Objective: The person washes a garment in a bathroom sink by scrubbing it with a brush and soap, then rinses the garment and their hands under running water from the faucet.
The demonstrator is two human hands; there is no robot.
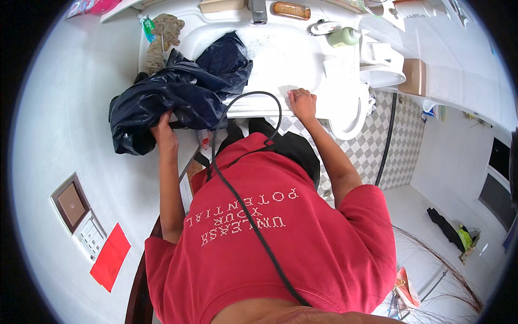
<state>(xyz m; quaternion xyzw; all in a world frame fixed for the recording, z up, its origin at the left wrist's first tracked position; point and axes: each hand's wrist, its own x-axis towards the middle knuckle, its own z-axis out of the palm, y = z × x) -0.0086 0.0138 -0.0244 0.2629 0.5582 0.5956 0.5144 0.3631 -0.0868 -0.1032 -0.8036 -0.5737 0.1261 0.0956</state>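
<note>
A bulky, crumpled, dark navy shiny sheet (178,89), a plastic bag or wet garment, hangs over the left front edge of the white sink (272,65). Part of it lies down in the basin by some suds. My left hand (165,132) grips its lower near side, the fingertips partly hidden in the folds. At the basin's front rim, right of the bundle, rests my right hand (302,104). Its fingers are curled in, and nothing shows in them.
A faucet (258,12) stands at the back. A brown scrub brush (291,10), a pale green bottle (343,37) and a beige cloth (168,29) sit around the rim. A white toilet seat (349,121) is to the right. A black cable (245,208) loops before my chest.
</note>
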